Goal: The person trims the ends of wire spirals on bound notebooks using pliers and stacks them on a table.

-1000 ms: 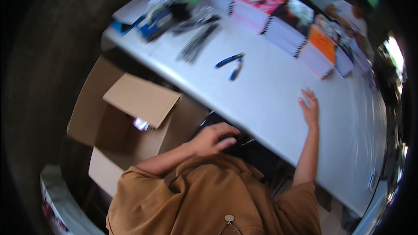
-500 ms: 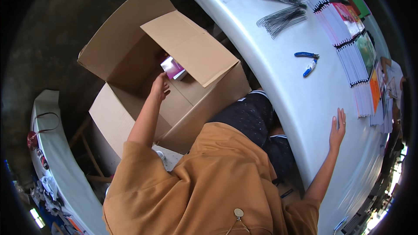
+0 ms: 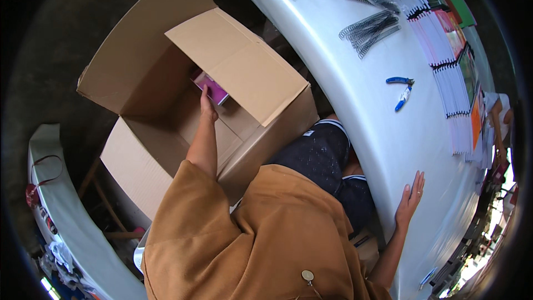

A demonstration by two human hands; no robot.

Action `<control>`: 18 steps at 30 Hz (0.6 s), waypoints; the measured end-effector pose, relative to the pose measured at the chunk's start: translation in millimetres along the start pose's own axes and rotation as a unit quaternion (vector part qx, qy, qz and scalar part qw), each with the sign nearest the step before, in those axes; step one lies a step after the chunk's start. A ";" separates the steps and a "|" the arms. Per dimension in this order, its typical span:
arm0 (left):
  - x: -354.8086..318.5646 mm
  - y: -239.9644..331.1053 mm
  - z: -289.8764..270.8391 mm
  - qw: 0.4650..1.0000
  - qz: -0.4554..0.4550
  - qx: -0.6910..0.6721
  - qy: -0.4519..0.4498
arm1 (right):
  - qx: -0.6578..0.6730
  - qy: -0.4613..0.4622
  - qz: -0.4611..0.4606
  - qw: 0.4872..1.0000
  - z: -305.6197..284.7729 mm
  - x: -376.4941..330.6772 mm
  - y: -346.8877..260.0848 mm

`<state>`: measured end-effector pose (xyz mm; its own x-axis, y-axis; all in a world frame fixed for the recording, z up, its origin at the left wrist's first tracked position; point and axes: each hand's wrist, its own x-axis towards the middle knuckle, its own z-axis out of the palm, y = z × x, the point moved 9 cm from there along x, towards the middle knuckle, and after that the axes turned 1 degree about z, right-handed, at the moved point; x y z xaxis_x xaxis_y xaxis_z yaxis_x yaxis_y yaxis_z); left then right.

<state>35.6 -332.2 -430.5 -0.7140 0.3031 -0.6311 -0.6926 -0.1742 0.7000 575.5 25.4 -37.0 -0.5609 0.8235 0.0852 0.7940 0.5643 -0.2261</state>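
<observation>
Fingers point(image 3: 206, 98) of the left hand point(image 3: 208, 108) touch, not yet gripping, the magenta booklet point(image 3: 211, 88) inside the cardboard box point(image 3: 139, 161); better pinch its edge firmly while the right hand point(image 3: 410, 199) rests flat, outstretched, on the white table point(image 3: 355, 105).

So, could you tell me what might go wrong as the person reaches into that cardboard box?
The open flap hangs over the pink-purple item that the left hand touches, so lifting it could snag on the flap. The person leans sideways toward the cardboard box, braced only by the right hand flat on the white table; a slip there might upset their balance.
</observation>
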 end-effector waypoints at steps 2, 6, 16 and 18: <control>-9.4 5.3 3.1 0.998 -0.004 -0.068 0.011 | 0.000 -0.001 -0.001 1.000 1.0 1.1 -1.6; -11.3 22.7 17.9 0.988 0.060 -0.144 -0.015 | 0.020 0.002 -0.004 1.000 2.1 4.9 -4.6; 7.5 10.8 -12.1 0.966 -0.041 -0.251 0.042 | 0.020 0.013 -0.018 1.000 0.9 5.9 -3.4; 9.5 1.6 -28.6 0.966 -0.089 -0.219 0.104 | 0.020 0.014 -0.019 1.000 0.8 4.3 -1.5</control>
<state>24.8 -356.3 -445.0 -0.5532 0.1769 -0.8140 -0.7502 -0.5305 0.3946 571.6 28.0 -37.1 -0.5828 0.8036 0.1205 0.7623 0.5921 -0.2614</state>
